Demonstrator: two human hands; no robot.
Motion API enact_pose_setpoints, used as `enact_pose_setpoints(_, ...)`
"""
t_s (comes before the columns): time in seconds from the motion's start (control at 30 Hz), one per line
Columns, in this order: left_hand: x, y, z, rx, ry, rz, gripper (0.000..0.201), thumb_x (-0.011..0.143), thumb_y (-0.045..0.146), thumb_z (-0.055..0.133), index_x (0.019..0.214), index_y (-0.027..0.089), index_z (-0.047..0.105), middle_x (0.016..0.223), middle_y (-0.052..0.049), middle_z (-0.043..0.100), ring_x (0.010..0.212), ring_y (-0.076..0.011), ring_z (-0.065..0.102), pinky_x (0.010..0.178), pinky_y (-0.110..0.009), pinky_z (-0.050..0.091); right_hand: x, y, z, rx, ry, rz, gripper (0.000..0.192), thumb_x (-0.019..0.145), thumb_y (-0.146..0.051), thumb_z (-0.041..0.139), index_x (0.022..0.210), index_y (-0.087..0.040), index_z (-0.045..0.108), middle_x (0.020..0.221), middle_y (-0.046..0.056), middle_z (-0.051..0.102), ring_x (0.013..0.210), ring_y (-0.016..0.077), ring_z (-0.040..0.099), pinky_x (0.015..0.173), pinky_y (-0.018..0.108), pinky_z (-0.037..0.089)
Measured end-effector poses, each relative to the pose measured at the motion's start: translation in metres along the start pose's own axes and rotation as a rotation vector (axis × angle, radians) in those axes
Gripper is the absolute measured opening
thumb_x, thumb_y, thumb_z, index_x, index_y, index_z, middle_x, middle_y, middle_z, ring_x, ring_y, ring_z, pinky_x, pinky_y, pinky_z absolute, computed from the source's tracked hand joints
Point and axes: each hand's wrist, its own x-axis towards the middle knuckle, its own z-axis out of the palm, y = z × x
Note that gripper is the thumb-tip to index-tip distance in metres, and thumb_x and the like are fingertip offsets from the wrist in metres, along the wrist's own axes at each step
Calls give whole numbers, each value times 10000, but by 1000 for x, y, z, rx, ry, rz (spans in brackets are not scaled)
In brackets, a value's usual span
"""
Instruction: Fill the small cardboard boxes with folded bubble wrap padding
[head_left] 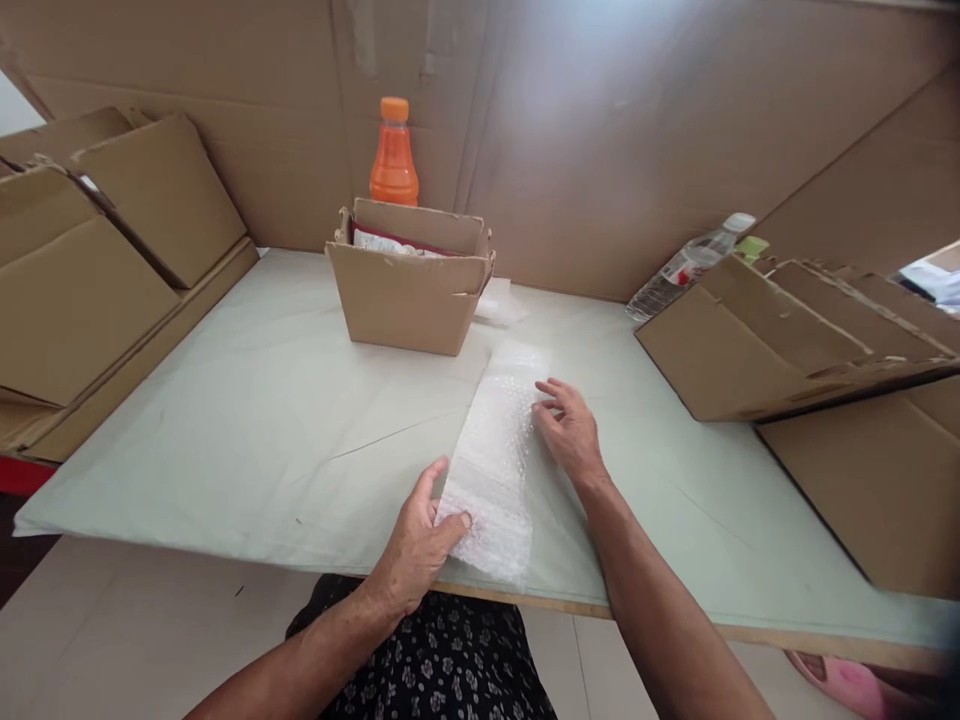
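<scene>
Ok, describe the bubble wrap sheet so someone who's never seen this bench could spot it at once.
Start at the pale green table walled in by cardboard. Near its front edge, in front of the small open box, lies the bubble wrap, a long strip with the left hand on its near end and the right hand on its far side. It is the only clear, bubbled thing among brown cardboard.

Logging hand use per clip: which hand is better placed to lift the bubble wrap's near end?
Left, probably. The left hand already rests on the near end of the bubble wrap sheet by the table edge, fingers over its corner. The right hand lies flat farther up, along the sheet's right edge.
</scene>
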Motion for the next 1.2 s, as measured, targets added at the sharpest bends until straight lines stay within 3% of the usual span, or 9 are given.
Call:
enact_pose_setpoints(0.07, -5, -1, -4, 70, -5, -8, 1124, 766, 392, 805, 1629, 223, 105, 935, -26, 690, 733, -162, 626, 661, -288, 555, -4, -2, -7, -66, 43, -44, 362, 841, -325, 587, 1142, -198, 743, 1446, 155, 566, 1026, 252, 675, 872, 452, 565)
enact_pose_setpoints(0.17, -14, -2, -9, 176, -62, -50, 976, 795, 395, 767, 1607, 252, 244, 964, -15, 667, 673, -131, 612, 658, -295, 562, -6, -15, -11, -192, 66, -240, 330, 914, -311, 575, 1197, -228, 725, 1485, 135, 546, 1254, 302, 598, 1061, 543, 475)
enact_pose_setpoints(0.3, -24, -2, -12, 277, -139, -140, 638, 815, 450, 743, 1347, 135, 589, 770, 1, 680, 577, -110, 641, 692, -274, 518, -5, -23, 7, -358, -232, -348, 375, 954, -306, 571, 1304, -225, 679, 1483, 136, 571, 1347, 334, 543, 1091, 566, 443)
enact_pose_setpoints(0.43, -22, 13, -9, 139, -195, -174, 580, 814, 533, 749, 1179, 95, 646, 729, -71, 731, 673, -171, 703, 703, -294, 551, -6, -10, 21, -403, -453, -315, 407, 961, -301, 563, 1347, -214, 658, 1516, 133, 546, 1419, 336, 486, 1133, 567, 407)
enact_pose_setpoints(0.6, 27, 49, 5, 28, -235, -182, 539, 876, 504, 697, 1232, 120, 567, 976, -153, 748, 795, -220, 733, 614, -297, 579, -12, -2, 2, -94, -299, -182, 325, 914, -297, 573, 1195, -225, 720, 1478, 99, 586, 1373, 282, 548, 1128, 496, 450)
enact_pose_setpoints(0.77, 82, 61, 17, 74, -196, -326, 600, 980, 552, 511, 1406, 161, 353, 1039, -189, 734, 742, -256, 753, 567, -333, 585, -40, -28, -34, 49, -13, -160, 221, 959, -298, 556, 1100, -247, 719, 1226, 67, 724, 1184, 241, 663, 1009, 440, 528)
enact_pose_setpoints(0.9, 84, 57, 16, 131, -242, -293, 722, 963, 545, 561, 1517, 209, 243, 999, -137, 741, 660, -215, 737, 568, -313, 573, -71, -38, -48, -48, -256, -377, 272, 947, -291, 611, 1203, -246, 689, 1226, 77, 728, 1159, 251, 670, 996, 449, 527)
enact_pose_setpoints(1.03, 64, 54, 9, 386, -142, -35, 869, 920, 481, 639, 1601, 220, 168, 1007, -101, 731, 679, -181, 699, 651, -334, 568, -88, -24, -37, -293, -472, -503, 418, 904, -201, 597, 1319, -208, 656, 1390, 135, 648, 1238, 316, 625, 984, 532, 521)
enact_pose_setpoints(1.2, 44, 40, -13, 1090, -93, 734, 556, 818, 214, 667, 1370, 235, 609, 1269, -110, 687, 1202, -297, 606, 1050, -505, 479, -87, -18, -25, -214, -414, -438, 322, 998, -171, 472, 1214, -222, 706, 1234, 103, 734, 1133, 260, 681, 955, 482, 541)
